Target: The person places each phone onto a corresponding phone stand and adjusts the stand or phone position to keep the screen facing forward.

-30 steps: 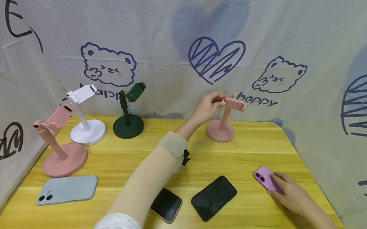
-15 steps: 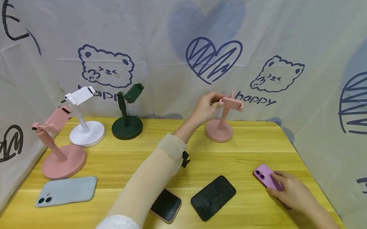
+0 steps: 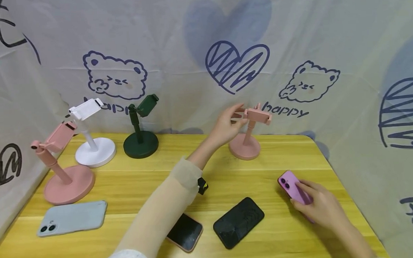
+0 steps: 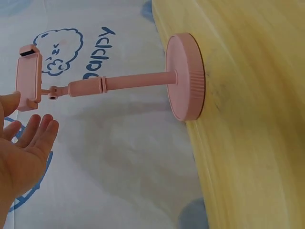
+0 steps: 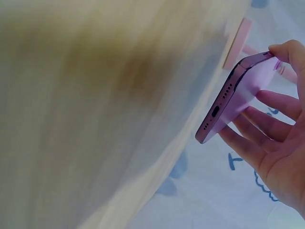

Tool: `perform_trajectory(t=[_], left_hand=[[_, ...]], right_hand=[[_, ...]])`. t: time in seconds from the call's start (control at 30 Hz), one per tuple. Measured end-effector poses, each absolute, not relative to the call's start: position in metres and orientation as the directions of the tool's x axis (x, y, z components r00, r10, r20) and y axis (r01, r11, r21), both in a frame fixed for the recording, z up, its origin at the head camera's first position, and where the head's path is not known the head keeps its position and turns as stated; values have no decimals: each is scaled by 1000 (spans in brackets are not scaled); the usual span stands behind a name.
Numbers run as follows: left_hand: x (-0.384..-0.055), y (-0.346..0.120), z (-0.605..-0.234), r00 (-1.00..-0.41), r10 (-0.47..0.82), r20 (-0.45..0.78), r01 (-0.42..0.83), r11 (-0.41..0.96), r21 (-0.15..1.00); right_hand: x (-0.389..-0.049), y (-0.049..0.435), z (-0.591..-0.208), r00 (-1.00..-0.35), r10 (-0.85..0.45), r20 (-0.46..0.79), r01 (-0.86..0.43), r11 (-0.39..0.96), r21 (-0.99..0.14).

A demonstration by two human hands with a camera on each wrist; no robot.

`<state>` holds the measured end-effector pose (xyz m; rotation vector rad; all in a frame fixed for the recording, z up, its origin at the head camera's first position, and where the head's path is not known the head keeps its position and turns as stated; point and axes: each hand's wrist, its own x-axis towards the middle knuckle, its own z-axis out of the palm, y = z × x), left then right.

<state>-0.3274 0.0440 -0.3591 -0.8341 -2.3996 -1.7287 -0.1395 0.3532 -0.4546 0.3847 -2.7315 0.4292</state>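
Observation:
At the back right of the table stands a pink phone stand (image 3: 244, 146), its clamp (image 3: 258, 116) facing forward. My left hand (image 3: 223, 124) is at the left end of this clamp. In the left wrist view the thumb meets the clamp's edge, while the other fingers (image 4: 42, 131) are spread loosely and grip nothing. My right hand (image 3: 318, 206) holds a purple phone (image 3: 295, 188) by its sides, camera end pointing away. Seen from the right wrist, the phone (image 5: 245, 88) is tilted and raised off the tabletop.
To the left stand another pink stand (image 3: 70, 183), a white stand (image 3: 95, 152) and a green stand (image 3: 140, 143). A light blue phone (image 3: 73, 218) lies before them. Two dark-screened phones (image 3: 238, 222) lie near the front. A patterned cloth (image 3: 176, 39) hangs behind.
My left hand has loosened from the pink stand's clamp and drawn slightly left, its fingers spreading. My right hand has raised the purple phone and moved it forward and a little left.

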Motion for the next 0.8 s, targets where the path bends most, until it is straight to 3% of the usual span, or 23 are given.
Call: perform_trajectory(t=[0.47, 0.8], left_hand=[[-305, 20, -385, -844, 316, 433, 479, 80, 874], [-285, 11, -391, -844, 206, 495, 480, -121, 869]], right_hand=[[-164, 311, -446, -808, -204, 553, -411, 868, -279], [-188, 275, -427, -745, -220, 630, -511, 796, -326]])
